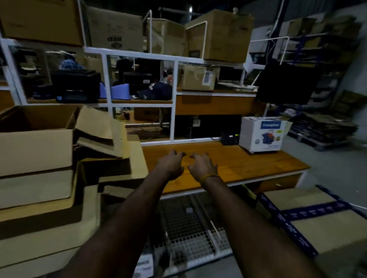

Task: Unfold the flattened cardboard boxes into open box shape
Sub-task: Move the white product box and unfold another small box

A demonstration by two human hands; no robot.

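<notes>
Both arms are stretched forward over the wooden bench (252,162), and nothing is held. The left hand (172,165) and the right hand (202,167) hover side by side above the bare wood, fingers loosely curled and spread, empty. A yellow band (210,177) is seen on the right wrist.

The boxes are found to the left. One open box (27,142) is already stood up in shape, flaps raised, on top of a pile. Under it and beside it, flat cartons (44,222) are stacked, just left of the left forearm. Some bent cardboard (105,134) is slumped against the open box, half folded; whether it is a finished box cannot be told.

So one box at least is judged done, and several flat ones are left. No carton is touched at the moment, so a fresh one is probably to be fetched from the pile next.

On the right, a taped carton (315,217) is seen, closed, and a white printed box (262,133) is parked at the back of the bench.
</notes>
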